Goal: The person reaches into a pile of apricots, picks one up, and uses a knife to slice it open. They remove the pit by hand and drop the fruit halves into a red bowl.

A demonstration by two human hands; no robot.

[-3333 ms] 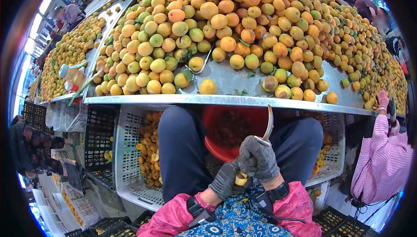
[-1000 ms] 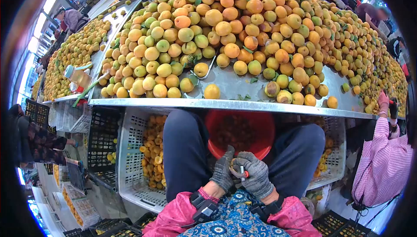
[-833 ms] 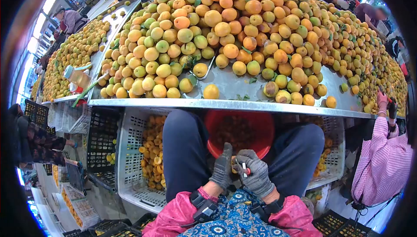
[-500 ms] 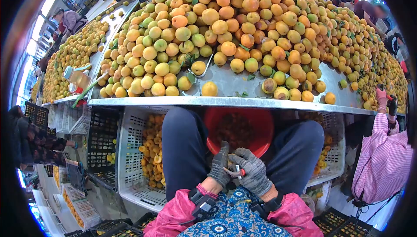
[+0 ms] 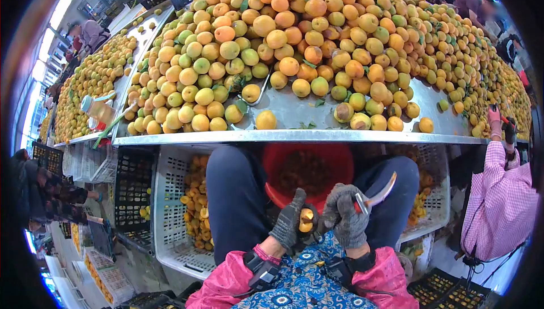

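Note:
My left hand (image 5: 291, 222), in a grey glove, is closed around a cut apricot (image 5: 306, 220) whose orange flesh shows in two parts. To its right, my right hand (image 5: 347, 216), gloved too, grips a knife (image 5: 378, 193) with a curved blade that points up and right. Both hands are above my lap, just below a red basin (image 5: 309, 168) that holds dark orange bits. Whole apricots (image 5: 277, 39) are heaped on the metal table beyond my knees.
White crates (image 5: 170, 218) with orange pieces flank my legs. The metal table edge (image 5: 294, 136) runs across in front. A bottle (image 5: 99, 109) stands at left. A co-worker in a checked pink shirt (image 5: 498, 201) works at right; other people are farther back.
My right hand has moved right, away from my left hand, and the knife blade now points outward. The cut apricot has come into view in my left hand.

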